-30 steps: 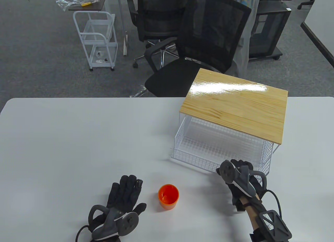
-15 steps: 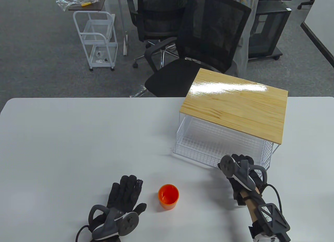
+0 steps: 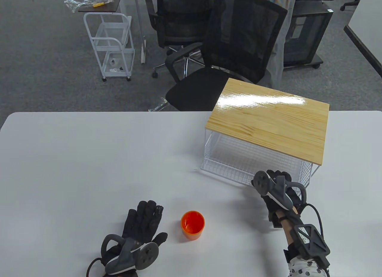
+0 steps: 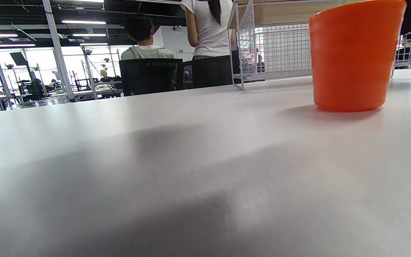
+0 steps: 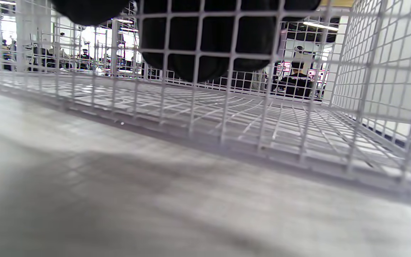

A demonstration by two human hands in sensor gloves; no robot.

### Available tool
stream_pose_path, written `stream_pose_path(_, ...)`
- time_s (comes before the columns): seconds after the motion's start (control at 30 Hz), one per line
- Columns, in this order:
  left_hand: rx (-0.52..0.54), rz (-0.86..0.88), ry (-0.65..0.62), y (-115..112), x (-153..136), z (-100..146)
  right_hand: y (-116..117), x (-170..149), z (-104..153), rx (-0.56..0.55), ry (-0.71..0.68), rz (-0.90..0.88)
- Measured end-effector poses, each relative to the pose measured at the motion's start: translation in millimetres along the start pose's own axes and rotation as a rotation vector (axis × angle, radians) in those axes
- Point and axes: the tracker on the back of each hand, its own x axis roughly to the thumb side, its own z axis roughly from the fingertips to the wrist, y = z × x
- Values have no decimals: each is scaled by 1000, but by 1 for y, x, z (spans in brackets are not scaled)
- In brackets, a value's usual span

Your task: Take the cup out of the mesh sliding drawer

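Note:
The orange cup stands upright on the white table, outside the drawer; it shows close up in the left wrist view. My left hand lies flat and open on the table just left of the cup, not touching it. My right hand holds the front wall of the white mesh drawer, which is empty and sits mostly under the wooden top. In the right wrist view my fingers hang over the front rim, inside the mesh.
The drawer frame stands at the table's back right. A black office chair and a white cart stand beyond the table's far edge.
My right hand has moved away from me with the drawer front, and the drawer has slid further in under the wooden top. The left hand and the cup have not moved.

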Motion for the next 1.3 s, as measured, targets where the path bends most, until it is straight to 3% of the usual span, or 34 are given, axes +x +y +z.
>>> stream_pose_path(1.3,-9,-3,-5,0,0,0,7,-8,-36,-45,43,45)
